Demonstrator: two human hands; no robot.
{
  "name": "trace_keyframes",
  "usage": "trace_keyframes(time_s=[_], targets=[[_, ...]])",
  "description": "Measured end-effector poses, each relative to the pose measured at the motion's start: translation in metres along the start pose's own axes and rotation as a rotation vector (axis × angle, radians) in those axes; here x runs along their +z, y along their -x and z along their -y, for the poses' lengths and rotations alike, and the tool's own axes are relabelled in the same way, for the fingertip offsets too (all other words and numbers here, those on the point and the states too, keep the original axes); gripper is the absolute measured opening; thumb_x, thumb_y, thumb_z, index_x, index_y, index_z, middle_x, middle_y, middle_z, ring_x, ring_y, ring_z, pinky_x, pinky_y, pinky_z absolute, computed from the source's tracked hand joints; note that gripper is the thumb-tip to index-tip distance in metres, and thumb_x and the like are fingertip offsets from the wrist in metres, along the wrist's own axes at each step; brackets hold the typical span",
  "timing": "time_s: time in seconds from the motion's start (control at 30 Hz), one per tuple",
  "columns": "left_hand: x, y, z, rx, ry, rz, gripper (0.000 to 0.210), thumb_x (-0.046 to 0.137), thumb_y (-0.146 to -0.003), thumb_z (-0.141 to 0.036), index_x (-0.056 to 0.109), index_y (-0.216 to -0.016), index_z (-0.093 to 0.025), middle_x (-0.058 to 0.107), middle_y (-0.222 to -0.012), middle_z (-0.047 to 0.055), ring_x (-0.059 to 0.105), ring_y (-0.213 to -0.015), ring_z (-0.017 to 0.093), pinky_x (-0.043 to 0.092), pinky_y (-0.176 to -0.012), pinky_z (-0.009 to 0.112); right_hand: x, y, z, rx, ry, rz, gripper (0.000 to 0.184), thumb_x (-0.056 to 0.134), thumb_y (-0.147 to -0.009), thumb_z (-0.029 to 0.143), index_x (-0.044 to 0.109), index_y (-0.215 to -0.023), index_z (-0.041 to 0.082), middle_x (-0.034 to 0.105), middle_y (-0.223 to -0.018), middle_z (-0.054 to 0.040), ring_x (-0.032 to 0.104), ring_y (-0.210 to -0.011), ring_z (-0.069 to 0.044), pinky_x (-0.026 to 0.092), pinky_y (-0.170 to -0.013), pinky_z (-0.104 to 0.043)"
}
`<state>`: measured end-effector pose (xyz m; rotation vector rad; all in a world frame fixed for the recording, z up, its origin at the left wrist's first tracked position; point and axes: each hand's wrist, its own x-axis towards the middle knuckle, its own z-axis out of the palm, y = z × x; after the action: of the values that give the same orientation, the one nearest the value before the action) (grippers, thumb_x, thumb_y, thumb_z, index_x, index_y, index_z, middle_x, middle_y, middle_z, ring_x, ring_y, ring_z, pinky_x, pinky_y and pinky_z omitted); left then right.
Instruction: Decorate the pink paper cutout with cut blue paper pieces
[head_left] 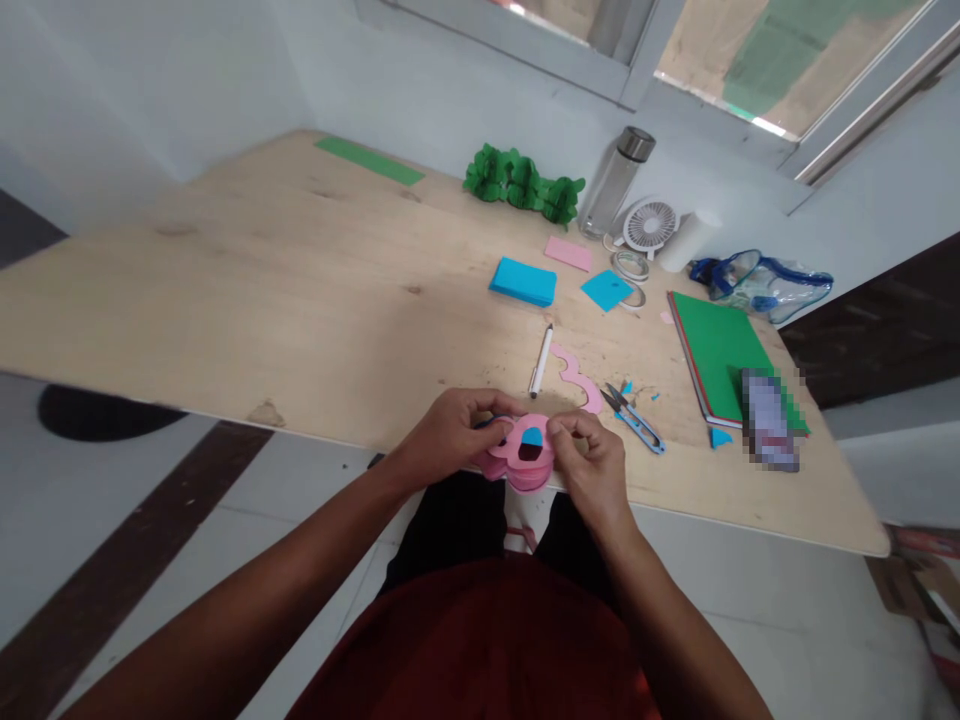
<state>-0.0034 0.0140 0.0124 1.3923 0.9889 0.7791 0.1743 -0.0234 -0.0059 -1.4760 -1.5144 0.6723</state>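
Between my two hands is a stack of pink paper cutouts with scalloped edges and openings, held over the table's front edge. Blue shows through one opening. My left hand pinches the stack's left side, and my right hand grips its right edge between thumb and fingers. Just beyond them lie a white pen and a curved pink paper strip. Blue-handled thread snips rest to the right of the strip, among small blue scraps.
Behind are a blue paper stack, a pink sheet, tape rolls, green paper garland, a glass bottle and a small fan. Green sheets and a clear pouch lie right.
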Motion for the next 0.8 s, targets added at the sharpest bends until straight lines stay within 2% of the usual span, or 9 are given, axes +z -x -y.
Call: trace_keyframes(time_s=[0.23,0.5,0.8], targets=[[-0.001,-0.003,-0.003,0.043,-0.092,0.008,0.015,0.060,-0.075,-0.028,0.072,-0.074,-0.019,0.067,-0.060,-0.001,0.061,-0.057,0.013,0.050,-0.052,0.021,0.001,0.000,-0.001,0.014,-0.006,0.006,0.020,0.055,-0.083,0.028,0.064,-0.067,0.020,0.062,-0.067,-0.0011,0.055,-0.069,-0.017,0.043,-0.070,-0.032],[-0.003,-0.010,0.003,0.022,-0.107,0.022,0.013,0.061,-0.071,-0.026,0.068,-0.064,-0.018,0.064,-0.055,-0.001,0.060,-0.052,0.013,0.047,-0.048,0.021,0.001,-0.001,0.001,0.008,-0.010,0.012,0.020,0.055,-0.083,0.027,0.063,-0.066,0.020,0.060,-0.067,-0.0006,0.054,-0.069,-0.017,0.042,-0.071,-0.032],[-0.004,-0.012,-0.003,-0.019,-0.103,0.057,0.015,0.059,-0.069,-0.024,0.063,-0.057,-0.017,0.057,-0.048,-0.003,0.055,-0.047,0.011,0.041,-0.044,0.019,0.002,-0.003,0.003,0.028,-0.034,-0.006,0.018,0.057,-0.081,0.026,0.064,-0.067,0.019,0.061,-0.068,-0.0011,0.054,-0.070,-0.017,0.042,-0.071,-0.031]])
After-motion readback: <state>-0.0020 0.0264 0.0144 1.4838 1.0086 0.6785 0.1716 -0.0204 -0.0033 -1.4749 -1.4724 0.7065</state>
